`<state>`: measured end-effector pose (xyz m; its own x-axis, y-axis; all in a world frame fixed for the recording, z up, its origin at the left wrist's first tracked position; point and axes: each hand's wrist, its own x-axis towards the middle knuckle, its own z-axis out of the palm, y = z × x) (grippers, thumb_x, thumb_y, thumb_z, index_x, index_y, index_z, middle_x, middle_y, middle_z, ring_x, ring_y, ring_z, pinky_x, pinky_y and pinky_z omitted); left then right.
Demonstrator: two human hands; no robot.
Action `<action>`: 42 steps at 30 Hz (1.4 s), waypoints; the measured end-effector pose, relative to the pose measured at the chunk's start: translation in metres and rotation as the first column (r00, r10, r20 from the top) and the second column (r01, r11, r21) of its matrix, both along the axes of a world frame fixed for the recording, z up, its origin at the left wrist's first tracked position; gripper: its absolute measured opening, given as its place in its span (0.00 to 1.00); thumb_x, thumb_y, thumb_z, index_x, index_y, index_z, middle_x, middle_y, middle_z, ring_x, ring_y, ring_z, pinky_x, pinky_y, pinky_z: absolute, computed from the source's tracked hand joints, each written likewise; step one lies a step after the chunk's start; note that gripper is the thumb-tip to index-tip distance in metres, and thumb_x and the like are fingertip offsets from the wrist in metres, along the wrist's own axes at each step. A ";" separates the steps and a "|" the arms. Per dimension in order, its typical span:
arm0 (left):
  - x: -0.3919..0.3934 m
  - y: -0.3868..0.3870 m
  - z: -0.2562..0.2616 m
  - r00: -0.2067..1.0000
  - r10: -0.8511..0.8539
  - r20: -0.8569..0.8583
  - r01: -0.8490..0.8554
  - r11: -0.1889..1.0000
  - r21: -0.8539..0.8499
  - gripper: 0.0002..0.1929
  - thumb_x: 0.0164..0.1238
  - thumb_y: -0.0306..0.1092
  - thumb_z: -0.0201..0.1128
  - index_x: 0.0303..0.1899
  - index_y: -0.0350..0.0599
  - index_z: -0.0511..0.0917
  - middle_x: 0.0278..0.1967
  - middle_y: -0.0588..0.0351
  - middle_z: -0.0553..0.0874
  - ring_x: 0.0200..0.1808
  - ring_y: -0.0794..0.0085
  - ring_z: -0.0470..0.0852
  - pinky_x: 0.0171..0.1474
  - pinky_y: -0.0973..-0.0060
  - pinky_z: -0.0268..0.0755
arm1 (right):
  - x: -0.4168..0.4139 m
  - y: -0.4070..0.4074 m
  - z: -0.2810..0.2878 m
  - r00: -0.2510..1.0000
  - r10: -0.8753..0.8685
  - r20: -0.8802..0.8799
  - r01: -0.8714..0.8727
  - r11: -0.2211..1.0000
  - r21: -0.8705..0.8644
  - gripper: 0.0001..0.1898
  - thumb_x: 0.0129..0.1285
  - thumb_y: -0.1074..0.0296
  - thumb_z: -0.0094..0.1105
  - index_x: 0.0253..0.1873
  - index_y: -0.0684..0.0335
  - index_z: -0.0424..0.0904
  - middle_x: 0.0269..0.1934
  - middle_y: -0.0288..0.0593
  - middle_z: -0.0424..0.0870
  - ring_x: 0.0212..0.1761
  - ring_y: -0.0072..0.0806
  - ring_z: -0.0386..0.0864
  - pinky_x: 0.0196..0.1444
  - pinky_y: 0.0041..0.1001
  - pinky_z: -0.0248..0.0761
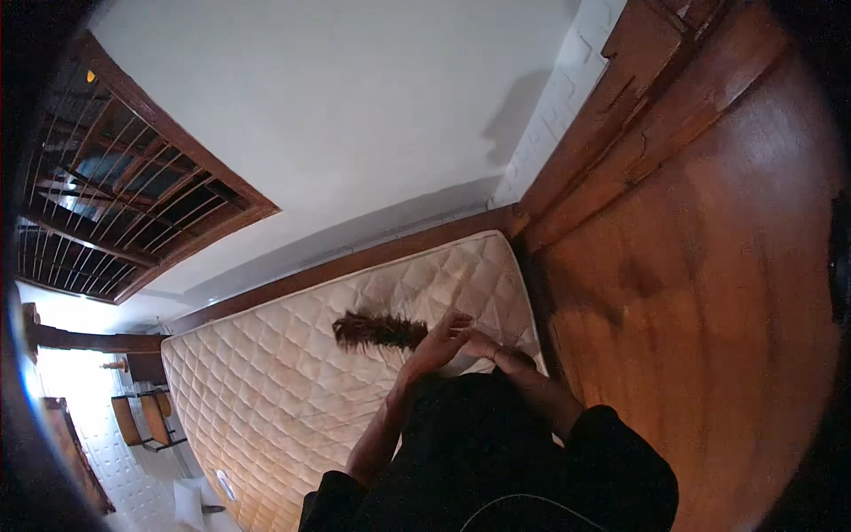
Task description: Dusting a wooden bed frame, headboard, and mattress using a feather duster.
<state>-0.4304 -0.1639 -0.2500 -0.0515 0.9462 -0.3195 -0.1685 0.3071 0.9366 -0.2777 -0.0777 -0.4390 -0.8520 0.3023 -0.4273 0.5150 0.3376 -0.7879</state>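
Note:
A brown feather duster (379,331) shows over the cream quilted mattress (292,372), its feathered part pointing left. The near end of its feathers meets my left hand (440,342), whose fingers reach over toward the right. My right hand (480,344) comes in from the other side, close against the left one, with a thin band at its wrist. The duster's handle is hidden behind my hands, so which hand grips it cannot be made out. Both hands are in front of my dark shirt, near the mattress's right end.
A white wall (372,113) with a barred wooden window (126,193) rises behind the mattress. Reddish-brown wooden floor (678,319) spreads to the right. At lower left stand an orange-brown chair (154,417) and, lower down, a white pillow-like thing (189,504).

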 end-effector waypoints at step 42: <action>-0.032 -0.022 -0.135 0.990 -0.093 -0.109 0.071 0.979 -0.189 0.15 0.71 0.37 0.58 0.53 0.40 0.73 0.46 0.52 0.82 0.42 0.69 0.80 0.44 0.75 0.72 | 0.158 0.014 -0.054 0.701 -0.706 0.095 0.524 0.602 0.603 0.19 0.70 0.49 0.44 0.57 0.51 0.75 0.28 0.40 0.79 0.20 0.40 0.71 0.25 0.36 0.65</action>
<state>-0.4622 -0.1855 -0.3848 -0.0232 0.8741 -0.4852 -0.0283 0.4846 0.8743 -0.1202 -0.0640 -0.4930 -0.2326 0.9431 -0.2375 0.9189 0.1331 -0.3714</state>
